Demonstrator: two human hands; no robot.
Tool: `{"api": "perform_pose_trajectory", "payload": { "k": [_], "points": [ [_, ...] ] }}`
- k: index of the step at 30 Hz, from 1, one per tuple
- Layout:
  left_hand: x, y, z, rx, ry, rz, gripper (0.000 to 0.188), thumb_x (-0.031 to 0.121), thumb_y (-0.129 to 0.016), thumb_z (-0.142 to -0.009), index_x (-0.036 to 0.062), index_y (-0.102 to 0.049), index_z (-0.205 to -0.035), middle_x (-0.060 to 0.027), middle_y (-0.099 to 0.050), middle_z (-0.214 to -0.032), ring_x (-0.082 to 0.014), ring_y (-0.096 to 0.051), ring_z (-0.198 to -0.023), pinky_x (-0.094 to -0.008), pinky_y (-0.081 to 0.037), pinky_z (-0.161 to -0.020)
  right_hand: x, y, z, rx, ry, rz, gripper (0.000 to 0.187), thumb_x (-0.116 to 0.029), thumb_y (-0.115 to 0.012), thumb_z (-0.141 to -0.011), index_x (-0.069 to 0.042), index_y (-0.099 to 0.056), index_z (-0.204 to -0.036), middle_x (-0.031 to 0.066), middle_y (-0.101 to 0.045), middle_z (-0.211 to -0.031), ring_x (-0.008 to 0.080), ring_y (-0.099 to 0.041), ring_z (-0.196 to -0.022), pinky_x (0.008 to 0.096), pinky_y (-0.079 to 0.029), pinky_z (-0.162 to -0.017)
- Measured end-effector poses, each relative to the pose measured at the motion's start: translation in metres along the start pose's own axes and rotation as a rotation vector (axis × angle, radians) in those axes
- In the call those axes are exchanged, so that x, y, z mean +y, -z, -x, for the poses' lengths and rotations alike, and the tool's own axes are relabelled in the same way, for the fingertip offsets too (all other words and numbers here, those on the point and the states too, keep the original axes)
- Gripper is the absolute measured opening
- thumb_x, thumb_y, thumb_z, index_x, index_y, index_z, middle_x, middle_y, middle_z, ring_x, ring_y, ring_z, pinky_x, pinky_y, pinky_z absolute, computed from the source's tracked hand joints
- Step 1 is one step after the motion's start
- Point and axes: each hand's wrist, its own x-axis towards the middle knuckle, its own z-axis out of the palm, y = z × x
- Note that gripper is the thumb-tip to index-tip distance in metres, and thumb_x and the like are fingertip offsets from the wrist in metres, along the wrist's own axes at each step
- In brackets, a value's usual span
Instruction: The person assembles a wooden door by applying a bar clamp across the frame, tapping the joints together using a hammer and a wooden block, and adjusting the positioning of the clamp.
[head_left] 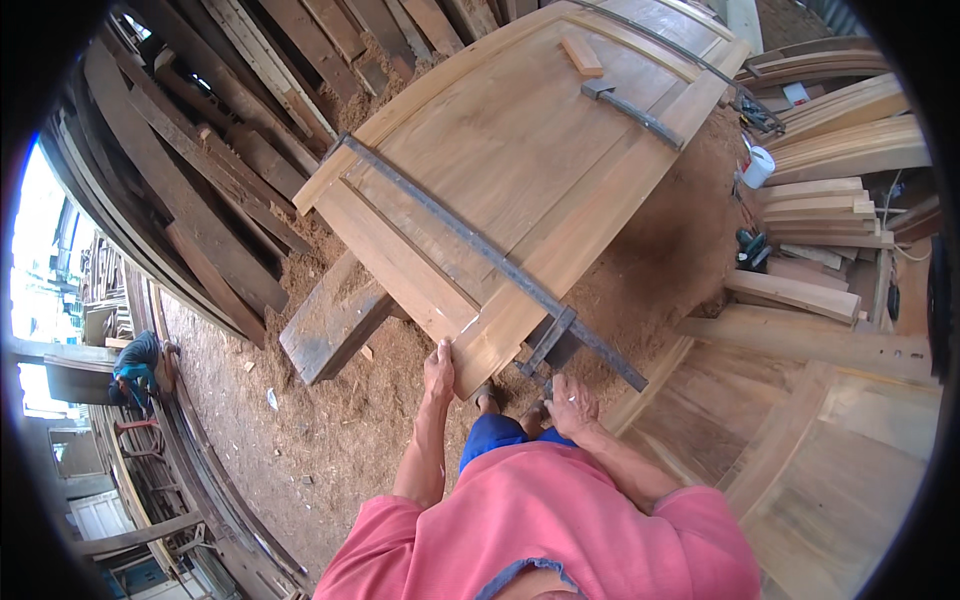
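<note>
A panelled wooden door (480,150) lies flat in front of me, raised above the sawdust. My left hand (440,370) grips its near left corner, thumb by the frame joint, where a white streak shows. Across the near end of the door runs a long steel bar clamp (450,225). Below the clamp's screw end, my right hand (574,405) is closed around what seems to be its handle, mostly hidden by the fingers. Farther up the panel lie a hammer (640,118) and a small wood block (582,56). A second bar clamp (655,48) spans the far end.
A thick timber support (335,318) juts out under the door's left side. Rough planks (190,150) are piled at left, and curved boards (850,145) at right beside a white cup (759,166). Another panelled door (770,420) lies at lower right. A co-worker (143,365) bends over at far left.
</note>
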Motion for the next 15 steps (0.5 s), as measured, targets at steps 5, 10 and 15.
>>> {"api": "perform_pose_trajectory", "payload": {
  "k": [5, 10, 15],
  "points": [
    [-0.001, 0.011, 0.0, 0.046, -0.04, 0.052, 0.052, 0.041, -0.051, -0.106, -0.008, -0.065, -0.117, -0.0098, -0.07, -0.106, -0.0159, -0.063, -0.093, -0.0315, -0.053, -0.084, 0.009, 0.008, -0.02, -0.271, 0.07, -0.103, 0.033, -0.024, -0.077, -0.081, -0.002, -0.064, -0.102, 0.0229, -0.073, -0.091, 0.0342, -0.074, -0.083, 0.0483, -0.059, -0.069],
    [-0.005, 0.007, -0.003, 0.033, -0.054, -0.024, 0.053, 0.043, -0.051, -0.105, -0.0075, -0.065, -0.116, -0.0097, -0.07, -0.104, -0.0148, -0.061, -0.093, -0.0321, -0.051, -0.086, 0.027, -0.007, -0.027, -0.461, -0.032, -0.365, 0.046, -0.032, -0.079, -0.08, -0.002, -0.062, -0.111, 0.0244, -0.07, -0.099, 0.0378, -0.069, -0.092, 0.0532, -0.053, -0.078],
    [-0.022, 0.011, -0.02, 0.043, -0.053, -0.093, 0.057, 0.046, -0.051, -0.104, -0.0076, -0.068, -0.109, -0.0113, -0.07, -0.098, -0.017, -0.062, -0.092, -0.034, -0.051, -0.084, -0.011, 0.012, 0.007, -0.021, 0.083, 0.022, 0.049, -0.03, -0.076, -0.082, -0.003, -0.054, -0.117, 0.0312, -0.067, -0.107, 0.0389, -0.067, -0.106, 0.053, -0.053, -0.085]
  ]
}}
